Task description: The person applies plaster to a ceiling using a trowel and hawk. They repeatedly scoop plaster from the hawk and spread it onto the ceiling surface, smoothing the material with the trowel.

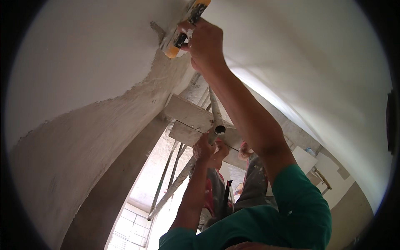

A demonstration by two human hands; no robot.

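Note:
Raised high, my right hand (pixel 206 45) is closed round the black and yellow-orange handle of a plastering trowel (pixel 171 51). Its blade lies close against the white-coated wall (pixel 83 50), near the corner with the white surface above; whether the whole edge touches is hard to see. Below the ragged edge of the white coat, the wall shows bare grey-beige (pixel 91 133). Lower down, my left hand (pixel 203 148) grips a metal scaffold pole (pixel 216 106) just beneath its open end; the fingers are partly hidden.
My bare feet stand on wooden planks (pixel 193 114) high above the floor. Slanting scaffold tubes (pixel 171 193) run down at the left, beside an opening with a barred window (pixel 132 227). A light board (pixel 303 159) and a brownish bar (pixel 323 178) are at the right.

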